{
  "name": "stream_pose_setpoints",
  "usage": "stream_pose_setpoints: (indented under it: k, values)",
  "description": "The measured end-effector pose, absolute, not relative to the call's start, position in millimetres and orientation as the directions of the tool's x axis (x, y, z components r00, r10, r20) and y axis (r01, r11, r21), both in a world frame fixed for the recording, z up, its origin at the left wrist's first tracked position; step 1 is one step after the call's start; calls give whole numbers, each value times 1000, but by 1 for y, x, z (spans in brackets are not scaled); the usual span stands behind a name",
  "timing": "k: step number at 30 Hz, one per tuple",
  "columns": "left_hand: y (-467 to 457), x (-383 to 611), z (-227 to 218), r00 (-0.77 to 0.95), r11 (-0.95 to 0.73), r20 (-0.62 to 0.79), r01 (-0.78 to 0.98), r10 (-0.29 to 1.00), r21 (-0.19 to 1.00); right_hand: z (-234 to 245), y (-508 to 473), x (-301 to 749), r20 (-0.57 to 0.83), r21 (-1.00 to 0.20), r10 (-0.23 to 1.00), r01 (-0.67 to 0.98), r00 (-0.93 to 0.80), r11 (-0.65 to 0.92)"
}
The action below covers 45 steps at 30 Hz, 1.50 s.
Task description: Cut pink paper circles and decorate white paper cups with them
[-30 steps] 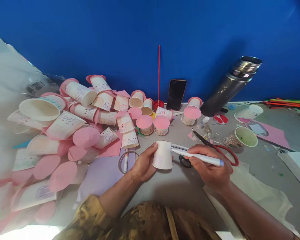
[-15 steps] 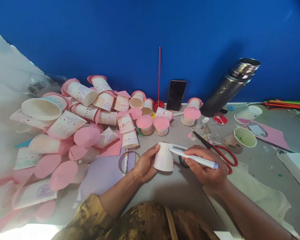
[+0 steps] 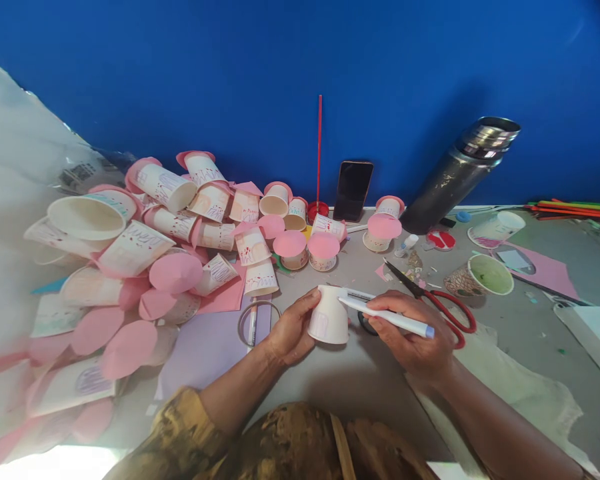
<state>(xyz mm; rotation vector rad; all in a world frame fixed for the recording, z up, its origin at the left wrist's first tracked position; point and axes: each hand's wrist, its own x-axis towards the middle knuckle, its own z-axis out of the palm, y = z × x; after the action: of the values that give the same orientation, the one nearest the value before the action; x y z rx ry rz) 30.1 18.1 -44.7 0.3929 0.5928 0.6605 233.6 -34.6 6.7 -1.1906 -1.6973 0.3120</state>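
Note:
A white paper cup (image 3: 333,320), wide rim down, is in my left hand (image 3: 293,330), which grips its left side with the thumb near the narrow end. Faint purple marks show on the cup's lower left. My right hand (image 3: 420,340) is closed around a white marker with a bluish end (image 3: 400,320). The marker's tip meets or nearly meets the cup's upper right side. Behind the cup, partly hidden, lie another pen (image 3: 359,295) and a dark ring-shaped thing. Red-handled scissors (image 3: 443,300) lie just beyond my right hand.
Many decorated paper cups with pink discs (image 3: 175,272) are piled at left. Purple paper (image 3: 200,357) lies by my left forearm. At the back are a phone (image 3: 353,190) and a dark flask (image 3: 455,177). A patterned cup (image 3: 480,275) and a pale cloth (image 3: 515,380) sit at right.
Almost nothing differs. The cup and both hands hold nearly the same place, with the marker tip still at the cup's upper right side. The view has shifted very slightly.

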Motion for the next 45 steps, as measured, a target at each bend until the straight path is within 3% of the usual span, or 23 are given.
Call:
stream_pose_setpoints:
  k: [23,31,40,45]
  values:
    - [18,32,-42,605,688,-360,-489,710,536,10,-35,234,556,-675,825,521,-107,522]
    - [18,30,-43,648,728,-365,-467,668,502,0,-39,237,563,-708,826,525,18,471]
    - [18,29,-43,667,735,-356,-451,655,507,3,-35,237,561,-692,828,536,-24,484]
    - [19,25,-43,724,769,-316,-453,613,451,0,-36,240,569,-683,822,560,6,469]
